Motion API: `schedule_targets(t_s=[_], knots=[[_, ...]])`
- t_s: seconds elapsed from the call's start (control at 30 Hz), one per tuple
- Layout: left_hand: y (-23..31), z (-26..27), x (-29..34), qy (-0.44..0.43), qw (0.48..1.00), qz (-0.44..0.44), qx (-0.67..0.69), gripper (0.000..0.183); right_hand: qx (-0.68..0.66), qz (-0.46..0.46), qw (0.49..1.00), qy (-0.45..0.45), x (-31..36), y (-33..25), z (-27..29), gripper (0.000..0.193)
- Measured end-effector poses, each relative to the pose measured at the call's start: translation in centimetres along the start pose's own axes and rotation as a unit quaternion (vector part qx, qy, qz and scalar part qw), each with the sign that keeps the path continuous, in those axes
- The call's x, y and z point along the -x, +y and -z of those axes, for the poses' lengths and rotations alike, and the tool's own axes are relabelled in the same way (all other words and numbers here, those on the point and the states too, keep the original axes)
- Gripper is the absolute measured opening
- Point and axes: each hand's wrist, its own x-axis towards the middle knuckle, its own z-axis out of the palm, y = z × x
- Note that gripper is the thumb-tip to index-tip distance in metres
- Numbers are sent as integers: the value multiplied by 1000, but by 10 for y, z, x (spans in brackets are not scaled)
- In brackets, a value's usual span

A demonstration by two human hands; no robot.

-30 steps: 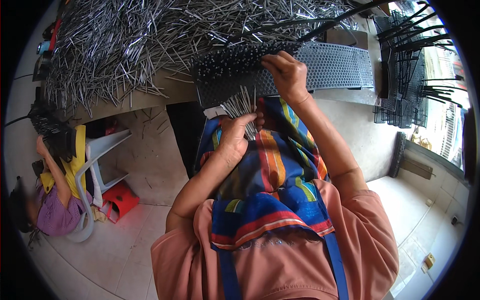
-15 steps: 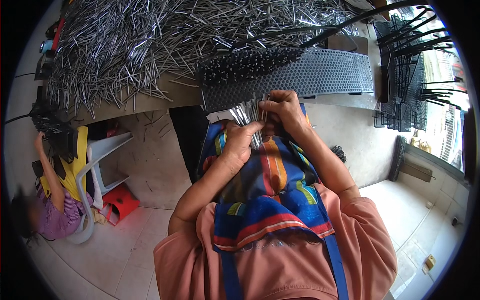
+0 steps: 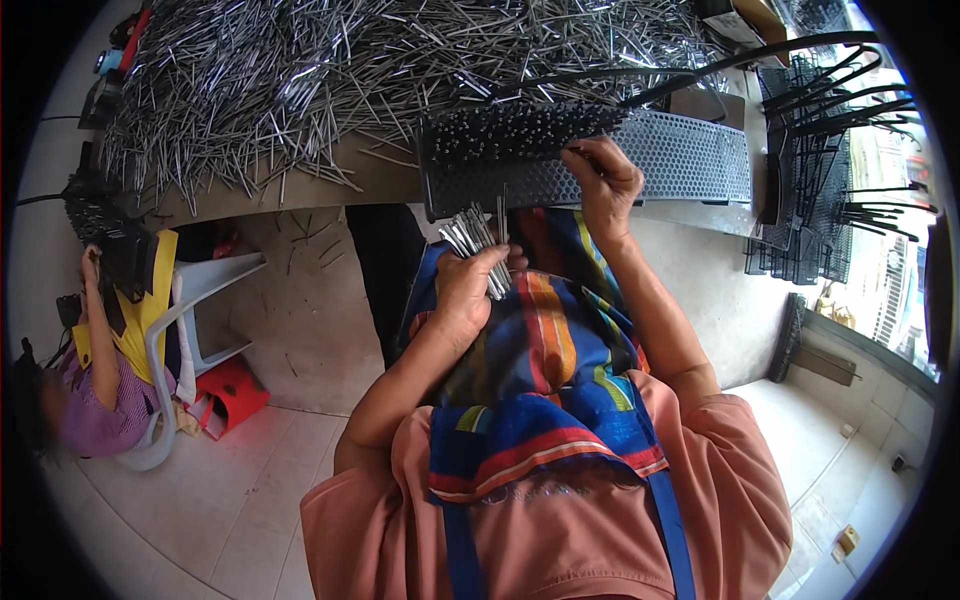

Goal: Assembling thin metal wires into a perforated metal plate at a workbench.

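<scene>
My left hand (image 3: 466, 290) is closed round a bundle of thin silvery metal rods (image 3: 468, 236) above my lap. One darker rod stands up apart from the rest of the bundle. My right hand (image 3: 610, 190) is raised at the near edge of a long black perforated rack (image 3: 690, 165), its thumb and fingers pinched together. Whatever that pinch holds, if anything, is too small to make out. Upright rods (image 3: 520, 132) crowd the far left part of the rack, while its right part shows bare holes.
A wide heap of loose rods (image 3: 300, 90) covers the table behind. Filled racks with black hooked handles (image 3: 800, 150) stand at the right. A curved black bar (image 3: 740, 62) crosses above my rack. At the left, a co-worker (image 3: 110, 390) sits on a grey chair near a red bag (image 3: 230, 397).
My right hand has left the bundle and moved up to the right, to the rack. The left hand keeps holding the rods. The view has shifted slightly.
</scene>
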Motion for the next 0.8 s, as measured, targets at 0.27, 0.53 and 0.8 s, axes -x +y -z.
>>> schedule_targets(t_s=[0.27, 0.53, 0.8], knots=[[-3, 1, -8, -3, 1000, -2, -7, 22, 175, 22, 983, -53, -3, -10, -11, 11], [3, 1, -8, 4, 1000, 18, 15, 24, 204, 38, 974, -92, -11, -10, -12, 11], [7, 4, -9, -21, 998, 36, 41, 26, 223, 63, 971, -55, -2, 4, -2, 12]])
